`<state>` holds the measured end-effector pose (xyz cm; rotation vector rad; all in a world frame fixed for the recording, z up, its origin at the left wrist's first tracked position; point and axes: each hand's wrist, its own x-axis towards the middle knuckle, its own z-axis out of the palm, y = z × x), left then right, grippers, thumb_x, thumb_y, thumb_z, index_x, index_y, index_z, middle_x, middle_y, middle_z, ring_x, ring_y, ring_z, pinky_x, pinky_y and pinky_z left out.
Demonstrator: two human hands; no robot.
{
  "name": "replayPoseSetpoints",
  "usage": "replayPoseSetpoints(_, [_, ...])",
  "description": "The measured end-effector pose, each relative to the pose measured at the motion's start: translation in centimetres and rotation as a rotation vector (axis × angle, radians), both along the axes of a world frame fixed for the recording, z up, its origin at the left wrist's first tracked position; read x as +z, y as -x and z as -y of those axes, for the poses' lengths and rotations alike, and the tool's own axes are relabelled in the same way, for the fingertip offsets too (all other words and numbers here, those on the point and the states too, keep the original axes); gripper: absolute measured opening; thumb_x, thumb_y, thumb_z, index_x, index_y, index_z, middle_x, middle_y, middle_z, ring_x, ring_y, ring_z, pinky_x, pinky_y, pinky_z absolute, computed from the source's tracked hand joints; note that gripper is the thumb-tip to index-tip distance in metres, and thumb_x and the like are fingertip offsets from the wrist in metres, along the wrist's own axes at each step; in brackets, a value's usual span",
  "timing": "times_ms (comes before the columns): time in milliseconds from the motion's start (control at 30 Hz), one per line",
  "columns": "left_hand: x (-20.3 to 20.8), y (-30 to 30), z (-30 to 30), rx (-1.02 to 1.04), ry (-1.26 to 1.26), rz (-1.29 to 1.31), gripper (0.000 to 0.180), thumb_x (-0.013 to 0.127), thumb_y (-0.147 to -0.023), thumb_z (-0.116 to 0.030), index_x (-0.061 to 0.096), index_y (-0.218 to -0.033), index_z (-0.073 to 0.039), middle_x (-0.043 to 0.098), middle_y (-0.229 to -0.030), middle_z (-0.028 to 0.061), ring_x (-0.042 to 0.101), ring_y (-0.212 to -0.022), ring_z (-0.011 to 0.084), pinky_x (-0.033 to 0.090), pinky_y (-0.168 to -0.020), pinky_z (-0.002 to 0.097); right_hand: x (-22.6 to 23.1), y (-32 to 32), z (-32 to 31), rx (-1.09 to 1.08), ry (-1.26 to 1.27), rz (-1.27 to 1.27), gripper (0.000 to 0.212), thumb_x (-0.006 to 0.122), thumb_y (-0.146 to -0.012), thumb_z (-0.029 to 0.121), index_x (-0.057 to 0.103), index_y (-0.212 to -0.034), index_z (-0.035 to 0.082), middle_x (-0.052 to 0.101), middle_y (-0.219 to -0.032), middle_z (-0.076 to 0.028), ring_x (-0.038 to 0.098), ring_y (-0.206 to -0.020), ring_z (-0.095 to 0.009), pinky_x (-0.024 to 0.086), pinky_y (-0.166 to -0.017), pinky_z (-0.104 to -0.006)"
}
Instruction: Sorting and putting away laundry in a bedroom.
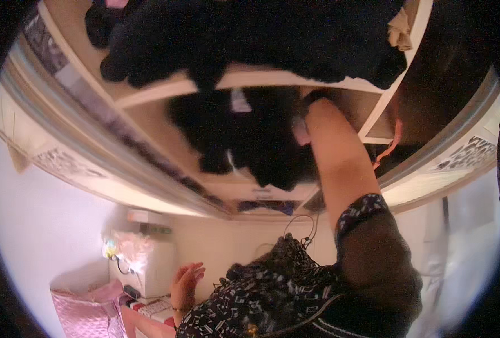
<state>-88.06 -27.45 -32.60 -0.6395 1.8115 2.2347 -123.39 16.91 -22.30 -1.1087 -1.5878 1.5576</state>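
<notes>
My right arm reaches up into a shelf compartment of a wardrobe. At its end, my right hand (pixel 308 92) is mostly lost in shadow and behind dark cloth, so its fingers cannot be made out. Beside the wrist lies a heap of black clothes (pixel 261 141) with a small pale tag or patch on it, and a small pinkish thing (pixel 301 130) shows against the forearm. Low on the left, my left hand (pixel 187 281) hangs in the air away from the shelves, fingers apart and loosely bent, with nothing visible in it.
More black clothes (pixel 250 39) fill the shelf above, overhanging its pale edge. A beige cloth (pixel 400 31) and an orange-red strap (pixel 396 141) hang at the right. Fabric wardrobe flaps (pixel 81 169) bow outward. Pink quilted fabric (pixel 86 310) and a white cabinet (pixel 148 270) stand lower left.
</notes>
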Motion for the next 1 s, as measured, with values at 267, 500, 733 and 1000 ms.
replayPoseSetpoints(267, [1.1,2.2,0.8,-0.132,0.127,-0.043,0.017,0.052,-0.088,-0.014,0.054,-0.098,-0.001,0.061,-0.102,0.016,0.061,-0.089,0.0234,0.048,-0.079,0.0308,3.3,1.9,-0.7,0.124,-0.29,0.009,0.036,0.05,-0.081,0.038,0.063,-0.087,0.005,0.062,-0.093,-0.016,0.059,-0.086,-0.031,0.045,-0.079,-0.0377])
replayPoseSetpoints(500, [1.4,2.2,2.1,-0.09,-0.011,-0.065,0.014,0.051,-0.089,-0.013,0.054,-0.097,-0.002,0.062,-0.101,0.0147,0.061,-0.09,0.0224,0.047,-0.078,0.0299,2.5,5.4,3.2,0.249,-0.437,0.111,0.041,0.048,-0.082,0.042,0.062,-0.09,0.005,0.062,-0.092,-0.017,0.059,-0.086,-0.031,0.045,-0.078,-0.0376])
replayPoseSetpoints(733, [0.9,1.1,3.1,-0.04,0.085,0.023,0.015,0.051,-0.089,-0.009,0.053,-0.099,0.002,0.061,-0.103,0.0176,0.06,-0.093,0.0237,0.048,-0.082,0.032,-0.7,8.7,3.0,0.237,-0.51,0.236,0.045,0.047,-0.083,0.046,0.062,-0.093,0.004,0.063,-0.092,-0.018,0.059,-0.086,-0.032,0.045,-0.078,-0.0375])
replayPoseSetpoints(1000, [1.1,0.1,2.1,0.065,0.093,-0.006,0.017,0.052,-0.089,-0.01,0.056,-0.099,0.002,0.062,-0.099,0.0122,0.06,-0.089,0.0179,0.048,-0.079,0.0279,-0.2,9.1,3.4,0.278,-0.61,0.206,0.051,0.045,-0.084,0.05,0.062,-0.097,0.004,0.063,-0.091,-0.019,0.06,-0.086,-0.032,0.045,-0.078,-0.0373])
